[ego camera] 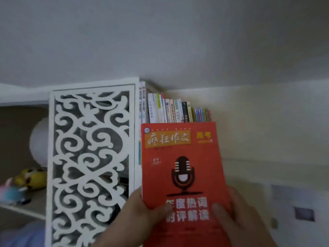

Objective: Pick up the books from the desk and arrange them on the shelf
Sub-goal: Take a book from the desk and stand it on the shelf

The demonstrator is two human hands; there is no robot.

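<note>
While both hands grip it, one red book [183, 175] stands upright, near centre, in front of the shelved row of books [178, 111]; roughly fifteen spines, blurred. Left hand [142, 213] holds its left edge, thumb on the cover. Right hand [238, 216] holds the right edge, thumb on the cover. White fretwork shelf panel [92, 157] at left. Grey wall [160, 41] behind. Two plush toys [23, 182] far left.

The single head-worn view looks forward and slightly upward at a pale grey wall [160, 41] and a white shelf with a carved scrollwork side panel [92, 157]. It sits close: the red paperback book with a microphone cover [183, 166] fills the lower centre, both hands cut by the bottom edge.
</note>
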